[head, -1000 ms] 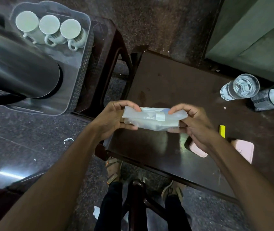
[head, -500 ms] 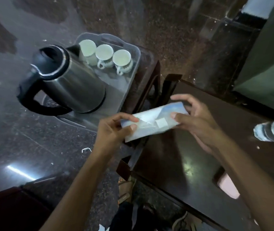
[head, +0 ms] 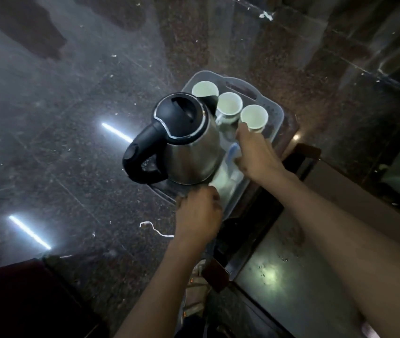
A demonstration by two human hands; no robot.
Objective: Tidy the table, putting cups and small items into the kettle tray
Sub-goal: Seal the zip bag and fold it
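Note:
A clear plastic tray (head: 274, 112) holds a steel kettle (head: 189, 147) with a black lid and handle, and three white cups (head: 229, 106) in a row at its far end. A white packet (head: 228, 176) lies in the tray between the kettle and the tray's right wall. My right hand (head: 255, 152) grips the packet's far end, close to the nearest cup. My left hand (head: 197, 214) holds the packet's near end at the tray's near rim, fingers curled and blurred.
The tray sits on a dark wooden stand (head: 289, 142) over a polished granite floor (head: 72, 118). A dark table (head: 291, 276) is at the lower right. A white scrap (head: 155, 229) lies on the floor by my left wrist.
Both hands carried the white packet from above the table leftward and down into the tray beside the kettle. My view swung left, so the water bottle and pink items left the frame.

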